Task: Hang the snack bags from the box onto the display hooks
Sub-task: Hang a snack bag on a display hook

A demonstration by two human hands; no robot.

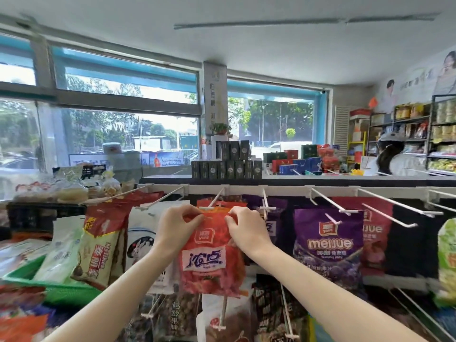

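While each hand, left and right, pinches a top corner, the red bag hangs flat between them, its hole just below the hook.

Bare forearms, left hand, right hand

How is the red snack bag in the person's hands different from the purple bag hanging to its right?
The red bag is gripped at its top corners by the left hand and right hand, just under a hook's tip; the purple bag hangs untouched on its own hook. The red one bears a white label with blue characters; the purple one reads "meijue". Both carry the same small red logo near the top.
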